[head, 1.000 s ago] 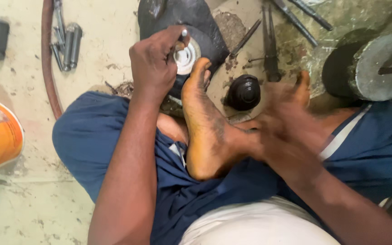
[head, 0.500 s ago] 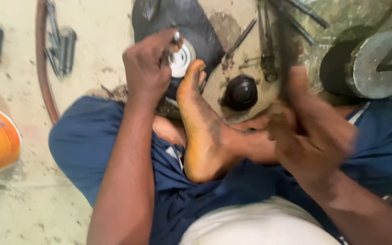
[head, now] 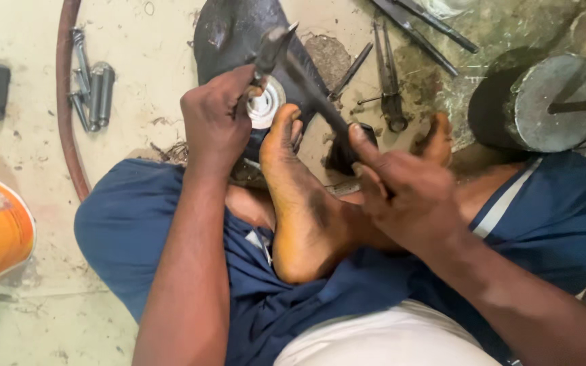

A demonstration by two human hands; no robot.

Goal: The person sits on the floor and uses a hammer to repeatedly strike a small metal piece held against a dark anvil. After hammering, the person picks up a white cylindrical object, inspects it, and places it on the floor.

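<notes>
Since half a second ago the right hand [head: 408, 193] has swung in, fist tight on a dark metal hammer [head: 306, 74] whose head now sits over the round silver bearing [head: 264, 105]. Left hand [head: 215, 122] grips a thin punch, mostly hidden by fingers. That bearing sits in a greasy black metal part [head: 228, 30], pinned by a bare foot [head: 300, 203].

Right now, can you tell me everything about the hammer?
The hammer looks dark and worn, probably metal, with a long thin handle and a small head. The right hand holds the handle's lower end. It slants up and left, its head right above the thin punch-like tool that the left hand holds on the round silver part. Whether head and tool touch is unclear.
</notes>
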